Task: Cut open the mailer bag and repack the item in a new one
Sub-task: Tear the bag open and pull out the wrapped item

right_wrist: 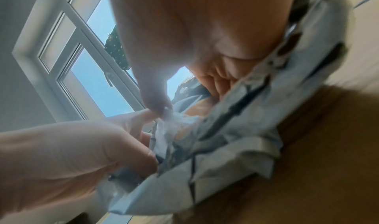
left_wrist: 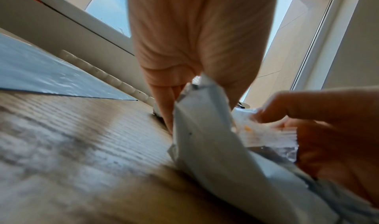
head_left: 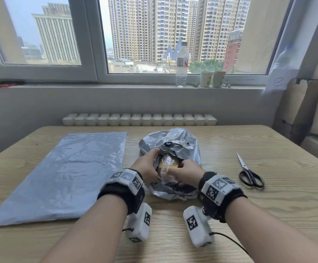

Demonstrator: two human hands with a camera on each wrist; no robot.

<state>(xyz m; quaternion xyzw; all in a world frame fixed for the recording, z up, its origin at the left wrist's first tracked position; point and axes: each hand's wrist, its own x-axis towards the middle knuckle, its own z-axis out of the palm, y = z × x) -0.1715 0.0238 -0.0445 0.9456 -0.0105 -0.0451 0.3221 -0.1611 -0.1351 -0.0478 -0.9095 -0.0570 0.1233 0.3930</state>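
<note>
The old grey mailer bag (head_left: 170, 138) lies torn open at the table's middle. Its black lining shows around the opening. Inside sits a yellowish item in a clear wrapper (head_left: 168, 165). My left hand (head_left: 149, 162) grips the bag's cut edge (left_wrist: 205, 130) on the left side of the opening. My right hand (head_left: 187, 172) pinches the item's clear wrapper (right_wrist: 170, 120) between thumb and fingers, right at the opening. The new grey mailer bag (head_left: 65, 173) lies flat and empty to the left. The wrist views are blurred.
Black-handled scissors (head_left: 249, 173) lie shut on the wooden table (head_left: 268, 215), to the right of the bag. A water bottle (head_left: 182, 65) and two paper cups (head_left: 212, 78) stand on the window sill. Cardboard boxes (head_left: 310, 118) stand at the far right.
</note>
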